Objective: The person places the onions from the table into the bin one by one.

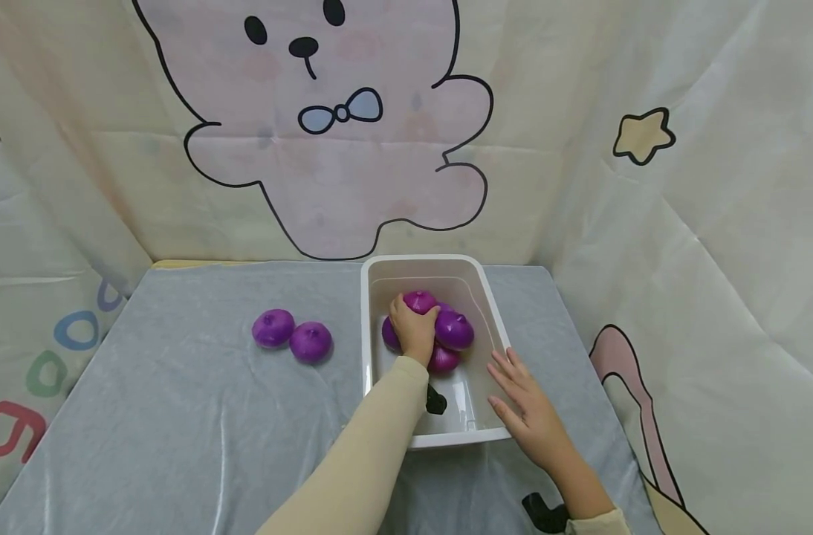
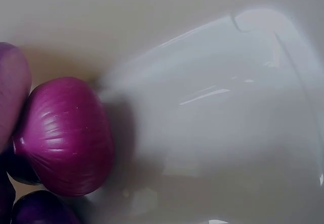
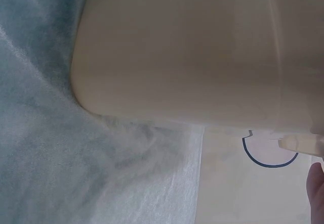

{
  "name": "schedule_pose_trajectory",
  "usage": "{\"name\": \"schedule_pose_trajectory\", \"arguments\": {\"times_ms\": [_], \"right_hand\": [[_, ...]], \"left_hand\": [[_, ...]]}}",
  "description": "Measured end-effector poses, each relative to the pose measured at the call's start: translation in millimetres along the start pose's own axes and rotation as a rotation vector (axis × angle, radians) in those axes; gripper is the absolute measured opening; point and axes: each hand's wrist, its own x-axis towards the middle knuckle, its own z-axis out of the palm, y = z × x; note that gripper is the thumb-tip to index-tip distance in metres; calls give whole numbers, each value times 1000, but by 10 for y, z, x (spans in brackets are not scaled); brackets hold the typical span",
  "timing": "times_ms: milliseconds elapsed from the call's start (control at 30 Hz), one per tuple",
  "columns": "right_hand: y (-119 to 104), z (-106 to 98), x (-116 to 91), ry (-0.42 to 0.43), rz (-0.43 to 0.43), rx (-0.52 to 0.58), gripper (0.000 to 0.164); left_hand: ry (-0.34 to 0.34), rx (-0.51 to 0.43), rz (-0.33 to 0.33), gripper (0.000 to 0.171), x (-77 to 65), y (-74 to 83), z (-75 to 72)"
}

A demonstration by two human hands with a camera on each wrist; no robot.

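My left hand (image 1: 413, 331) reaches into a white plastic bin (image 1: 481, 371) and grips a purple onion (image 1: 420, 300), its fingers and thumb around the sides. Several more glossy purple onions lie against it, among them one right of the thumb (image 1: 455, 331) and a magenta one nearer the front (image 1: 444, 360). In the left wrist view a magenta onion (image 2: 71, 138) sits close to the fingers (image 2: 9, 95), over the bin floor. My right hand (image 1: 530, 412) has its fingers extended at the bin's right rim, its fingertips overlapping the edge.
Two purple onions, one left (image 1: 273, 328) and one right (image 1: 311, 342), rest side by side on the grey cloth (image 1: 179, 416) left of the bin. Cartoon-printed curtains (image 1: 554, 148) enclose the table at the back and sides. Black wrist straps show at both wrists.
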Motion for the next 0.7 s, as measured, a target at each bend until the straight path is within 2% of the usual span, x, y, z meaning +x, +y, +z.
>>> {"name": "schedule_pose_trajectory", "arguments": {"times_ms": [200,333,400,533,700], "right_hand": [[-1,-4,-3,1,-1,0,48],[-5,-5,7,-6,9,13,48],[-4,-3,10,-7,11,23,49],[3,8,13,-6,9,16,49],[7,2,1,6,-2,21,47]], "left_hand": [[24,-19,-26,76,7,41,21],[69,-102,-19,75,15,201,45],[71,-158,-9,74,16,322,39],[-5,-281,-22,72,-7,584,-73],[-165,-457,-74,73,-42,886,-354]]}}
